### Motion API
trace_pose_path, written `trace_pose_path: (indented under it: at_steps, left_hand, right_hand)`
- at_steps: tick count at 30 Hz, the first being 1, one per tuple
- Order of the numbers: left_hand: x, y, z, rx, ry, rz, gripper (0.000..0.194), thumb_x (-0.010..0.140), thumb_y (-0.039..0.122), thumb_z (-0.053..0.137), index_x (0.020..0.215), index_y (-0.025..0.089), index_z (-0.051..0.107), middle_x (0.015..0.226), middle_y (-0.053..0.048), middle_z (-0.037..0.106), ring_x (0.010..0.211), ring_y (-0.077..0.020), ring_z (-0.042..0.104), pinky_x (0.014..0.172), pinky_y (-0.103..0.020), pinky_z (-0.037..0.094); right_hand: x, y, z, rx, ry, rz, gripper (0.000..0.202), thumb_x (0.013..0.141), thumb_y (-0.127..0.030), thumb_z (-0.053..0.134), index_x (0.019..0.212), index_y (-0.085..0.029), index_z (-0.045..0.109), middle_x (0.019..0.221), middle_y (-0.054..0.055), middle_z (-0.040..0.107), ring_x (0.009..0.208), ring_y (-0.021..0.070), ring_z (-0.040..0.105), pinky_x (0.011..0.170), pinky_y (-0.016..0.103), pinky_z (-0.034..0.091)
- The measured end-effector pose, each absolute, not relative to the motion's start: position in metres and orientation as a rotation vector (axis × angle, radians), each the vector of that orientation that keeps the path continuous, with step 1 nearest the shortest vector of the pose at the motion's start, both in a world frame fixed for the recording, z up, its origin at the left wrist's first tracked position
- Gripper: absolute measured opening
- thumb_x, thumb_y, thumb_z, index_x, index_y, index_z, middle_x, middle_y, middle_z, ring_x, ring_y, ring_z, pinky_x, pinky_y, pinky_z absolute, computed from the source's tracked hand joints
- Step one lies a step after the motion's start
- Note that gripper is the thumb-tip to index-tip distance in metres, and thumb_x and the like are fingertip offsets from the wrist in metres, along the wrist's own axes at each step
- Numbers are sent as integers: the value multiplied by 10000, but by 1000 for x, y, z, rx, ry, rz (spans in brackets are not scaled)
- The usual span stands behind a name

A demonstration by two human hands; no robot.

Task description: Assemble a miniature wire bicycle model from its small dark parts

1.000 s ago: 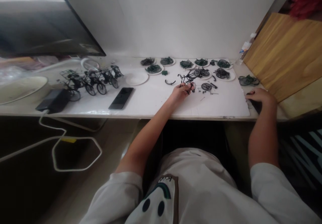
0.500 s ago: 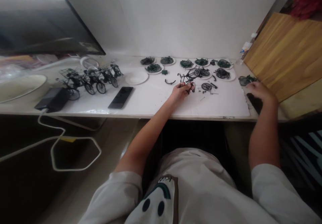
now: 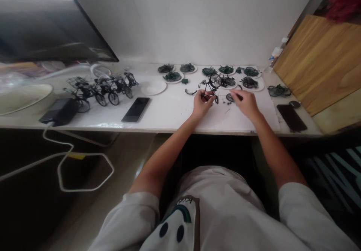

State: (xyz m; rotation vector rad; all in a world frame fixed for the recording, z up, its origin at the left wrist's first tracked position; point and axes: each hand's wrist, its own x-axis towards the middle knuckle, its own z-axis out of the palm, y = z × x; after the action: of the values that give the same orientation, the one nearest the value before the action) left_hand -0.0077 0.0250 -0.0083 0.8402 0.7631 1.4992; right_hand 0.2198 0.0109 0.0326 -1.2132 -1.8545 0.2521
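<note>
Partly hidden bicycle frame [image 3: 208,88], loose wheel [image 3: 229,97] overlapped

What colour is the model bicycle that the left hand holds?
The model bicycle looks black; the head view shows it.

Bike [image 3: 209,87]: thin, dark, hard; metal or plastic, cannot tell. Spare wheel [image 3: 229,97]: dark, fairly matt. Desk [image 3: 169,113]: white, smooth, glossy glare along front edge. Phone [image 3: 135,110]: black glassy face, smooth. Adapter [image 3: 59,112]: dark plastic look, low sheen. Cable [image 3: 108,160]: white, smooth, plastic-looking. Plate [image 3: 153,88]: pale, smooth; paper or plastic unclear. Monitor [image 3: 42,29]: dark, glossy, reflective. Panel [image 3: 321,63]: wood grain, slight sheen. Wall [image 3: 214,25]: matt, smooth. Shirt [image 3: 222,206]: soft matt cloth, creased.
</note>
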Motion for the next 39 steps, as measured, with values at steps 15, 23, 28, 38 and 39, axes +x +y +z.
trace_pose_path:
  at_steps: [15,23,28,38,39]
  left_hand:
    - [-8,21,-16,1183,796,1544,457,756,97,928,952,247,544,1194,-78,751,1122,-176,709,953,-267,528]
    - [-8,23,-19,1229,808,1607,425,775,114,924,945,242,557,1147,-82,768,1047,-176,735,929,-295,541]
    - [-10,40,-34,1358,932,1643,382,844,140,857,949,238,502,1127,-82,776,876,-143,736,812,-285,553]
    - [-12,46,-42,1442,970,1637,350,896,169,805,973,240,471,1139,-89,776,838,-120,737,772,-270,570]
    - [-13,46,-42,1442,970,1634,352,896,171,806,972,240,470,1142,-91,777,837,-119,737,773,-270,571]
  right_hand:
    - [178,5,-6,-1144,-1899,204,260,1076,-462,584,1141,-299,775,1039,93,741,914,274,674,921,412,528]
    - [175,6,-10,-1189,-1902,101,281,1095,-415,519,1116,-266,756,1006,102,743,891,262,652,882,385,508]
    - [174,8,-13,-1255,-1962,48,276,1079,-363,520,1050,-198,739,909,87,712,801,219,603,782,325,442]
    - [177,13,-18,-1374,-2014,-11,226,1044,-298,577,994,-182,765,864,69,687,845,224,594,751,321,393]
    - [177,13,-18,-1384,-2020,-26,219,1036,-290,588,986,-183,772,880,80,691,892,239,602,766,326,403]
